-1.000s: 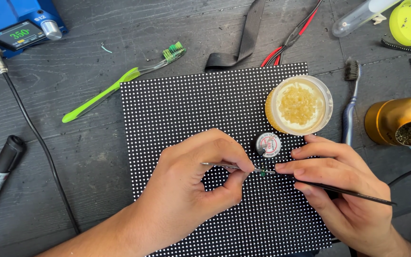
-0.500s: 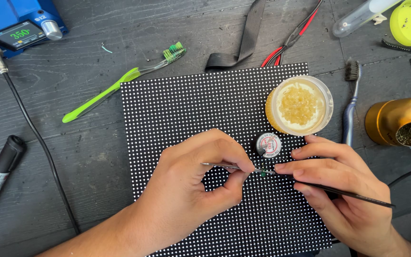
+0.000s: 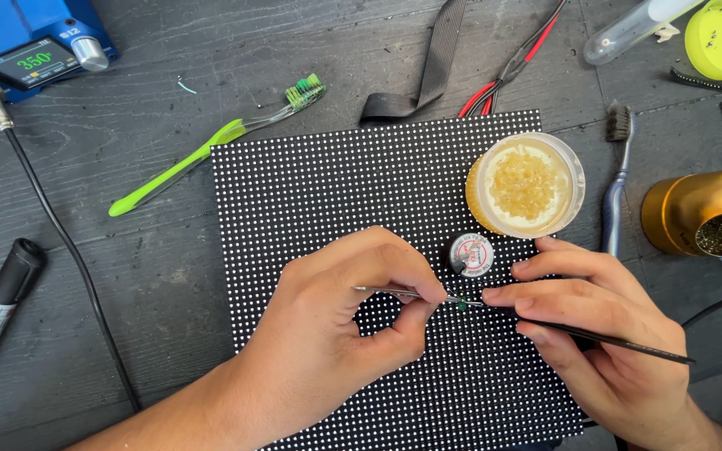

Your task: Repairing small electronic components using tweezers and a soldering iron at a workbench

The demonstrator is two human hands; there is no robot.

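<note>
Nothing has visibly shifted over the last second: both hands sit where they were, so the fine work at one spot goes on. Left hand (image 3: 327,334) pinches slim metal tweezers (image 3: 394,291) in clenched fingers; right hand (image 3: 603,334) grips a thin black-handled probe (image 3: 620,338) like a pen. Both tips meet at a tiny green part (image 3: 462,306) on the black LED dot-matrix panel (image 3: 336,192), lying mid-table, near its lower right, just below a small round tin (image 3: 471,254).

Blue station (image 3: 31,46) cut off at desk's top-left corner; gold cup (image 3: 699,217) cut by right edge; green bit (image 3: 462,306) btwn tool tips too small to ID
</note>
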